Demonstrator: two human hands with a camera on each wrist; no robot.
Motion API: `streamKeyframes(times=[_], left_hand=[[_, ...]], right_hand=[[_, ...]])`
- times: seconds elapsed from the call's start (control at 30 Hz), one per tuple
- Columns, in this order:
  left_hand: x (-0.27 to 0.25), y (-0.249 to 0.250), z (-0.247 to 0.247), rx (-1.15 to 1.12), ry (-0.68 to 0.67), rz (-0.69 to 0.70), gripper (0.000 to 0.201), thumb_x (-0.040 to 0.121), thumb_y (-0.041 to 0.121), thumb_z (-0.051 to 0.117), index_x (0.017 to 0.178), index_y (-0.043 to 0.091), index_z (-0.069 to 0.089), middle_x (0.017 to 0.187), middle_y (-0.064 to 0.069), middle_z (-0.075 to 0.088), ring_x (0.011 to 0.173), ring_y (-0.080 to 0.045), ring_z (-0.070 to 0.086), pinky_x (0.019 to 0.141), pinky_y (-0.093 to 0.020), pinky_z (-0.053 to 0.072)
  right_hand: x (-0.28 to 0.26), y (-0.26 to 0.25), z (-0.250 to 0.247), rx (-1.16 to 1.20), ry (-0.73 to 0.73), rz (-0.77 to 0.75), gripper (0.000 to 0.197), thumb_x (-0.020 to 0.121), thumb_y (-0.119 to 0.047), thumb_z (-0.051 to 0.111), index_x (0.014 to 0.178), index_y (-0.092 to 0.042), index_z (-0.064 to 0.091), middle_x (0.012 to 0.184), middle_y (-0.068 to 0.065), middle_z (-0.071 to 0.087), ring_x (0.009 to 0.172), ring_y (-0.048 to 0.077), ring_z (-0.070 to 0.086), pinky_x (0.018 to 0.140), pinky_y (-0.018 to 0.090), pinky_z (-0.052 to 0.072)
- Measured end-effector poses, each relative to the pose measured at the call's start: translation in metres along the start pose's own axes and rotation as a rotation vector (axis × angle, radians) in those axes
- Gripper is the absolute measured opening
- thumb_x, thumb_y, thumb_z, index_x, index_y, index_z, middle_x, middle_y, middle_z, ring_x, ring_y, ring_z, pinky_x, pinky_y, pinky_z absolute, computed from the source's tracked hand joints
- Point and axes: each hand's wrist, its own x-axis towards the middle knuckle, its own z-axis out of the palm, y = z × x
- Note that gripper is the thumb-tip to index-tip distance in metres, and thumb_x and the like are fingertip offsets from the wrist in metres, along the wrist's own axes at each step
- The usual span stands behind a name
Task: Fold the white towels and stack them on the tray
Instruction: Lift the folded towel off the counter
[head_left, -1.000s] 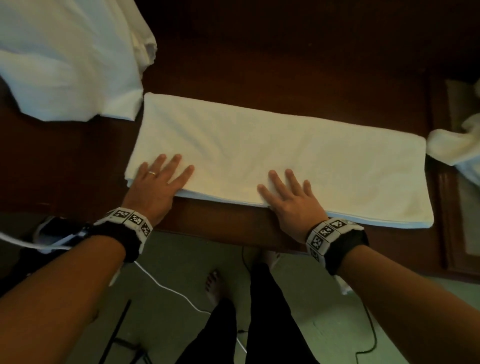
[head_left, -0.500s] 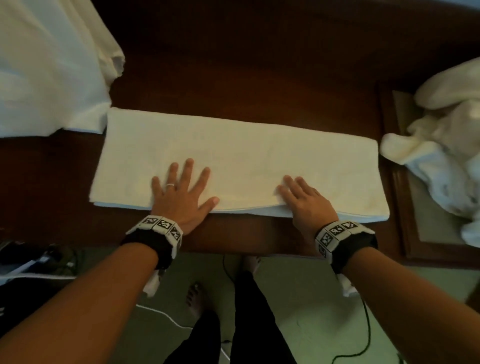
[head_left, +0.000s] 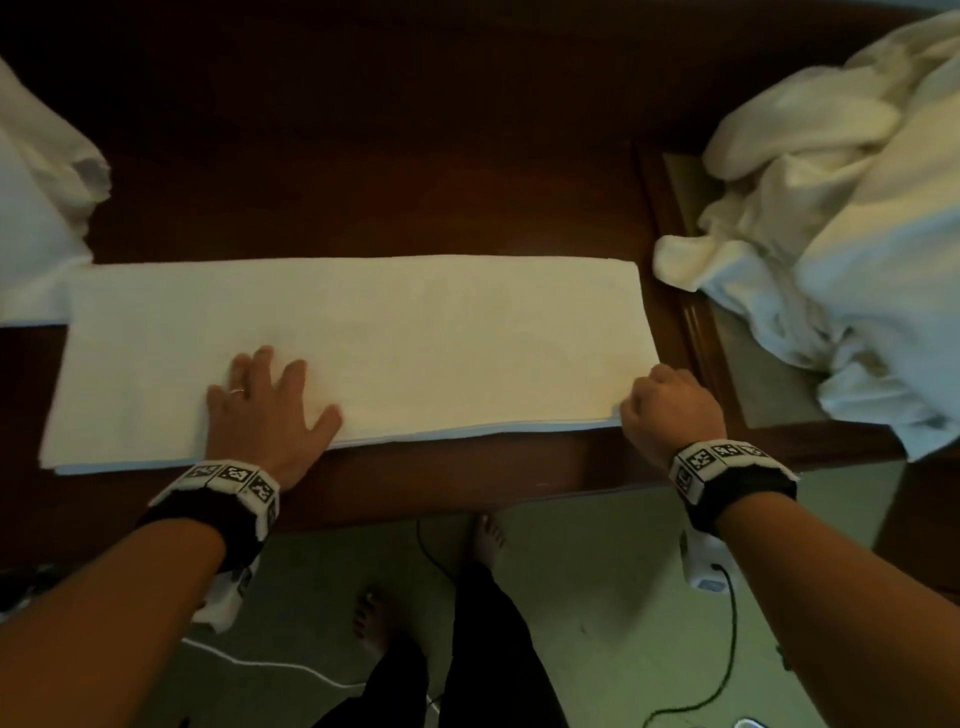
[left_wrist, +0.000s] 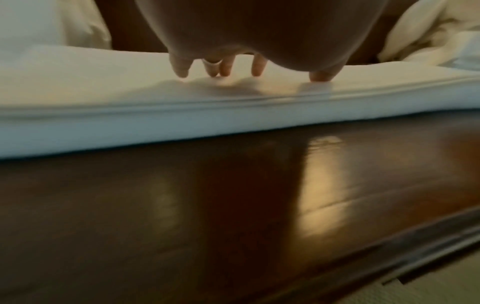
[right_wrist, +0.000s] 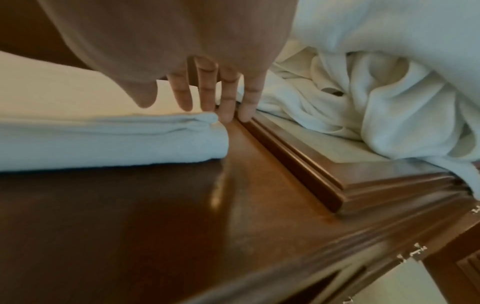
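Note:
A white towel (head_left: 415, 338), folded into a long strip, lies along the near edge of the dark wooden table (head_left: 363, 156). My left hand (head_left: 265, 405) rests flat on its near left part, fingers spread and pressing the cloth (left_wrist: 182, 115). My right hand (head_left: 670, 410) is at the towel's near right corner. In the right wrist view its fingers (right_wrist: 226, 107) point straight down beside the folded end (right_wrist: 103, 144), with the thumb over the top layer; nothing is pinched. The wooden tray (head_left: 696, 332) stands just right of the towel.
A heap of crumpled white towels (head_left: 831, 208) fills the tray and hangs over its rim (right_wrist: 298, 164). More white cloth (head_left: 36, 234) lies at the table's left end. The floor below the table edge shows my bare feet and cables (head_left: 717, 675).
My right hand slid right along the towel's near edge to its right corner, and its fingers now point down. My left hand shifted slightly right and stays flat. The view turned right.

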Motion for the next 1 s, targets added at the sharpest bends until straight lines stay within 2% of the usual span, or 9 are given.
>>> streamKeyframes(times=[0.07,0.17,0.3,0.47,0.57,0.67,0.8,0.9,1.0], left_hand=[[0.001,0.024,0.0,0.0,0.035,0.093,0.087,0.086,0.073,0.024,0.156,0.021,0.025,0.166,-0.016,0.01,0.151,-0.038,0.013,0.119,-0.059,0.018],[0.006,0.06,0.003,0.061,0.007,0.228,0.095,0.079,0.08,0.004,0.161,0.031,0.003,0.169,-0.009,-0.007,0.155,-0.03,0.002,0.122,-0.056,0.01],[0.018,0.09,0.008,0.12,-0.059,0.204,0.098,0.072,0.087,-0.005,0.156,0.037,-0.019,0.166,-0.007,-0.023,0.154,-0.03,-0.009,0.12,-0.059,0.008],[0.021,0.1,0.01,0.132,-0.062,0.156,0.102,0.073,0.088,0.002,0.16,0.034,-0.006,0.167,-0.011,-0.014,0.154,-0.034,-0.002,0.119,-0.061,0.014],[0.022,0.102,0.005,0.123,-0.094,0.135,0.103,0.075,0.089,0.01,0.161,0.032,0.006,0.168,-0.012,-0.005,0.154,-0.036,0.005,0.117,-0.062,0.018],[0.022,0.107,-0.002,0.123,-0.13,0.11,0.106,0.072,0.089,0.014,0.16,0.03,0.015,0.168,-0.014,0.002,0.153,-0.037,0.01,0.117,-0.06,0.021],[0.022,0.121,-0.016,0.007,-0.118,0.092,0.106,0.071,0.087,0.008,0.158,0.027,0.023,0.167,-0.01,0.011,0.153,-0.031,0.013,0.122,-0.05,0.018],[0.026,0.134,-0.03,-0.149,-0.078,0.026,0.104,0.075,0.084,0.005,0.154,0.024,0.034,0.164,-0.007,0.024,0.149,-0.026,0.023,0.122,-0.043,0.021],[0.034,0.138,-0.047,-0.224,-0.113,-0.045,0.085,0.088,0.077,0.024,0.149,0.021,0.044,0.157,-0.005,0.037,0.143,-0.024,0.033,0.118,-0.039,0.028]], right_hand=[[0.015,0.004,-0.003,0.124,-0.008,0.109,0.03,0.095,-0.039,0.051,0.104,-0.011,0.06,0.109,0.01,0.052,0.102,0.033,0.053,0.076,0.041,0.05],[0.035,0.007,-0.003,0.22,-0.155,0.212,0.048,0.093,-0.047,0.057,0.125,-0.011,0.048,0.126,0.013,0.046,0.112,0.036,0.052,0.086,0.045,0.049],[0.06,0.012,-0.006,0.345,-0.254,0.321,0.068,0.085,-0.051,0.069,0.133,-0.011,0.041,0.134,0.015,0.044,0.117,0.037,0.053,0.09,0.043,0.048],[0.086,0.025,-0.012,0.503,-0.362,0.36,0.072,0.075,-0.043,0.083,0.126,-0.005,0.048,0.127,0.013,0.058,0.115,0.032,0.057,0.083,0.036,0.048],[0.097,0.035,-0.013,0.649,-0.458,0.357,0.062,0.069,-0.035,0.089,0.115,-0.004,0.06,0.113,0.01,0.066,0.099,0.027,0.062,0.078,0.033,0.049],[0.105,0.039,-0.017,0.723,-0.524,0.308,0.059,0.065,-0.029,0.091,0.112,-0.005,0.066,0.106,0.006,0.069,0.095,0.024,0.064,0.084,0.038,0.054],[0.13,0.039,-0.049,0.657,-0.387,0.128,0.043,0.076,-0.021,0.08,0.114,-0.013,0.063,0.107,0.006,0.066,0.099,0.027,0.063,0.082,0.035,0.05],[0.164,0.043,-0.097,0.441,-0.154,-0.009,0.034,0.085,-0.02,0.067,0.116,-0.019,0.054,0.109,0.006,0.06,0.1,0.03,0.061,0.088,0.045,0.052],[0.195,0.052,-0.15,0.196,0.126,-0.101,0.033,0.088,-0.014,0.06,0.118,-0.021,0.047,0.115,0.008,0.049,0.091,0.037,0.058,0.081,0.051,0.054]])
